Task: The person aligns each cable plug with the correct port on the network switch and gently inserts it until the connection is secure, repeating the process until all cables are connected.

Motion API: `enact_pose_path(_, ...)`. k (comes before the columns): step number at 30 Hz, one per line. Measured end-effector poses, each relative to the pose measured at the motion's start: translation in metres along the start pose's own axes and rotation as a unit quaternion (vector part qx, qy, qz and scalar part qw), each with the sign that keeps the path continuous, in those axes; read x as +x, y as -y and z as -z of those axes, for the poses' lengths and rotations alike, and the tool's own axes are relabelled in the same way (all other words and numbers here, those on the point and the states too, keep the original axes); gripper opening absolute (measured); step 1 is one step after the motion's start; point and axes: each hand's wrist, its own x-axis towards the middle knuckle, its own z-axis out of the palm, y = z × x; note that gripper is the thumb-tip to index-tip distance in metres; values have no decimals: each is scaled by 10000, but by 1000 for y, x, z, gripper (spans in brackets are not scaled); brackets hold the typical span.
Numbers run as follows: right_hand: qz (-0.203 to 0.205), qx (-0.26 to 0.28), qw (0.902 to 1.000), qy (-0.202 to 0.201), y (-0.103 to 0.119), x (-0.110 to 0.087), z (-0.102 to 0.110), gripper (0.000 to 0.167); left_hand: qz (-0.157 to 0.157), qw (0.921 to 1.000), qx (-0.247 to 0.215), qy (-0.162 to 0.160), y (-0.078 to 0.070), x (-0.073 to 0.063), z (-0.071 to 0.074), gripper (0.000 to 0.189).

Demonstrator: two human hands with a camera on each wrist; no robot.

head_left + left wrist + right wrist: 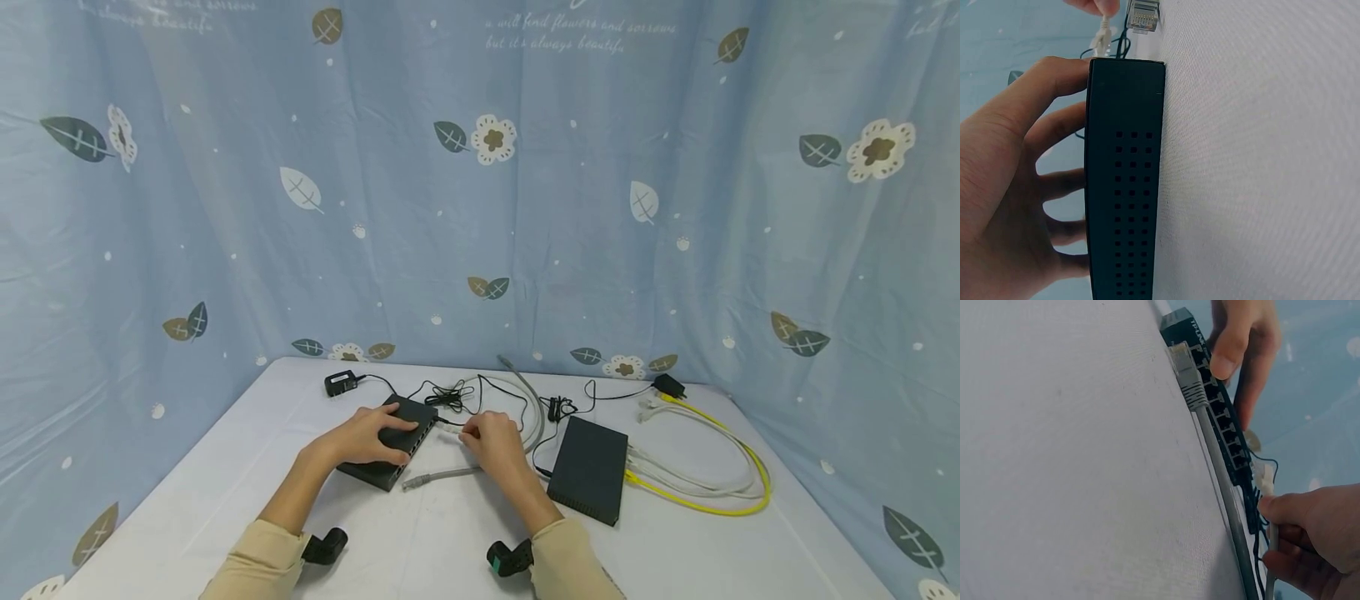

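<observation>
On the left of the table a black network switch [411, 410] lies flat, its row of ports [1225, 425] facing the right hand. My left hand [369, 437] rests on it with fingers spread over the top and the thumb at the port-side edge. My right hand [493, 442] pinches a whitish network cable close behind its plug [1264, 477]. That plug is near the far end of the port row, beside the black power cord. A thicker grey network cable [450, 473] runs under the right hand, its clear plug [1144, 17] lying loose before the switch.
To the right stands a second black switch [588, 467] with white cables [697, 483] and a yellow cable [765, 492] at its side. Power adapters [341, 382] and a black adapter [668, 385] lie at the back, with bundled black cords [450, 397] between. A blue patterned curtain [405, 208] hangs behind.
</observation>
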Motion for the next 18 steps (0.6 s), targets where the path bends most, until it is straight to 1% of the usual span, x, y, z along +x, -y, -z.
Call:
enact_pose_path(15,-18,77,9998,163,0,-1,-3,6,-62,10000,-17,-5,-2,-1,1,58)
enact_pose_path(18,-15,18,9998,195,-1,-2,-6,6,-71,10000,-20,1,-3,-1,1,58)
